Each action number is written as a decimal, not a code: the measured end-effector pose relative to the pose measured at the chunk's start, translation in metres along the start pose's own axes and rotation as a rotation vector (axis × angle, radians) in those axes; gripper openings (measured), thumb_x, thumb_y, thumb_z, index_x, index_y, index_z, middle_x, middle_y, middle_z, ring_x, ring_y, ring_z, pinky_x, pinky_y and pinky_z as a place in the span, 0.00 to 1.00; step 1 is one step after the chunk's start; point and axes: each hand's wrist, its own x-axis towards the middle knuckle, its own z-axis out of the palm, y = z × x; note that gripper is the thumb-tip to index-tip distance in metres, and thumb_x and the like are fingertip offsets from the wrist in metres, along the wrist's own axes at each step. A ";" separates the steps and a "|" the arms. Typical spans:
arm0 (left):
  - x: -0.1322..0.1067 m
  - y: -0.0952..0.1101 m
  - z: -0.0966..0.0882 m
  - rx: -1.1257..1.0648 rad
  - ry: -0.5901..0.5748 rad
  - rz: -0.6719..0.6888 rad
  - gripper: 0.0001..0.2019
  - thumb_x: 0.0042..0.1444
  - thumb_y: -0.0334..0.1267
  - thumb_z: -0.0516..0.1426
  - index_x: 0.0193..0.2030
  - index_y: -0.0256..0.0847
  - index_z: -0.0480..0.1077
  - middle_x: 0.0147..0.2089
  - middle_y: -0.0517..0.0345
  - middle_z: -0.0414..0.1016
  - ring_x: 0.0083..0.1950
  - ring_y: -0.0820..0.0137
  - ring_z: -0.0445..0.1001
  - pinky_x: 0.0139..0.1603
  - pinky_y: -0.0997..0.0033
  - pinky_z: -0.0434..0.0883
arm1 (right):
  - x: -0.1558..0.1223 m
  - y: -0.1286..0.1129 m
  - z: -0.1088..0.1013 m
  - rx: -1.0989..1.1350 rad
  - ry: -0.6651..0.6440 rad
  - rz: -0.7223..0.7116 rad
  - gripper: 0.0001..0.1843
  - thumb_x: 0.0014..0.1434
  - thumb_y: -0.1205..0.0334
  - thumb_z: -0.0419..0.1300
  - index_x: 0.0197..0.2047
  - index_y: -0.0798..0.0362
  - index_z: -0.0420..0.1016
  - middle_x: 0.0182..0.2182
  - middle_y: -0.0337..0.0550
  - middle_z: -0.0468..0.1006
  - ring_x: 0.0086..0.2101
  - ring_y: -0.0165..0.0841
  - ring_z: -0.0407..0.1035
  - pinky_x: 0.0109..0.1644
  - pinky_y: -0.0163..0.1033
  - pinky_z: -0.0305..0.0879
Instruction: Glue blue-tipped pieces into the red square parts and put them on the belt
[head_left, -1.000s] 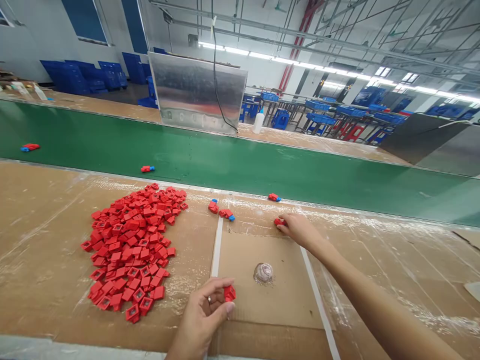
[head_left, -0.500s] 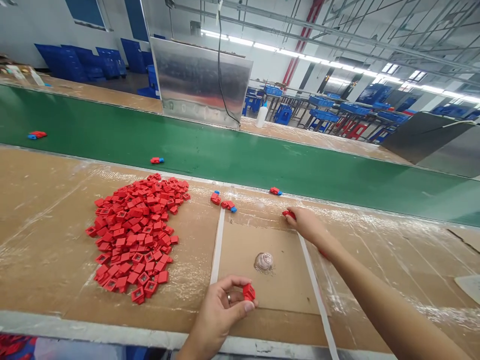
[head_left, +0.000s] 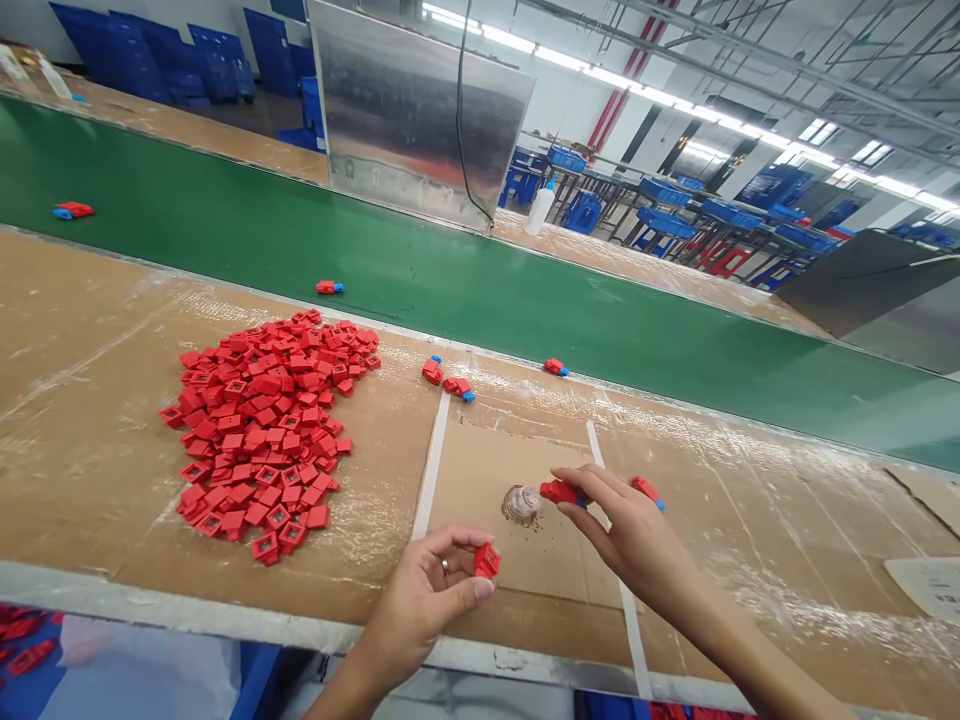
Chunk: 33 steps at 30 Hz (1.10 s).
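Between the thumb and fingers of my left hand is a small red hollow plastic block, its open side showing. My right hand pinches a red-and-blue plastic piece, its red end pointing left; my fingers cover part of its blue end. That red end is close to a dome-shaped lump on the cardboard sheet; I cannot tell whether they touch. A big heap of red blocks lies to the left of my hands. Another red-and-blue piece lies just beyond my right hand.
Several red-and-blue pieces, among them one pair, lie near the green conveyor belt or on it. White tape strips flank the cardboard. Behind the belt stand a metal panel and a white bottle. Blue bins sit below the table edge.
My right hand has come from the table's far side toward me, bringing the red-and-blue piece beside the lump. My left hand still holds its red block. The camera view has tilted down.
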 end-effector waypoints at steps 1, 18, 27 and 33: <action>0.000 -0.001 0.000 -0.002 0.001 0.002 0.15 0.50 0.35 0.68 0.45 0.40 0.76 0.37 0.58 0.77 0.38 0.73 0.72 0.45 0.72 0.68 | 0.001 0.000 0.000 -0.016 0.006 0.000 0.14 0.71 0.54 0.48 0.52 0.50 0.70 0.43 0.48 0.77 0.41 0.38 0.74 0.41 0.41 0.70; 0.000 -0.002 0.000 -0.003 -0.029 -0.006 0.15 0.50 0.34 0.68 0.46 0.41 0.75 0.36 0.60 0.77 0.38 0.75 0.71 0.42 0.76 0.65 | 0.003 -0.005 0.007 -0.070 -0.061 0.007 0.12 0.70 0.54 0.50 0.43 0.51 0.69 0.36 0.45 0.76 0.34 0.37 0.74 0.34 0.39 0.67; -0.001 -0.002 0.000 -0.013 -0.037 -0.015 0.15 0.51 0.36 0.67 0.46 0.40 0.75 0.37 0.59 0.76 0.39 0.74 0.71 0.43 0.75 0.65 | 0.004 -0.007 0.008 -0.061 -0.113 0.024 0.08 0.69 0.57 0.52 0.42 0.51 0.67 0.36 0.45 0.74 0.33 0.38 0.72 0.34 0.40 0.64; -0.001 -0.001 0.000 -0.010 -0.046 -0.017 0.14 0.52 0.36 0.67 0.46 0.41 0.74 0.38 0.58 0.76 0.40 0.73 0.71 0.44 0.74 0.65 | 0.006 -0.010 0.006 -0.070 -0.133 0.015 0.04 0.68 0.61 0.53 0.41 0.50 0.68 0.35 0.42 0.73 0.30 0.36 0.70 0.33 0.38 0.63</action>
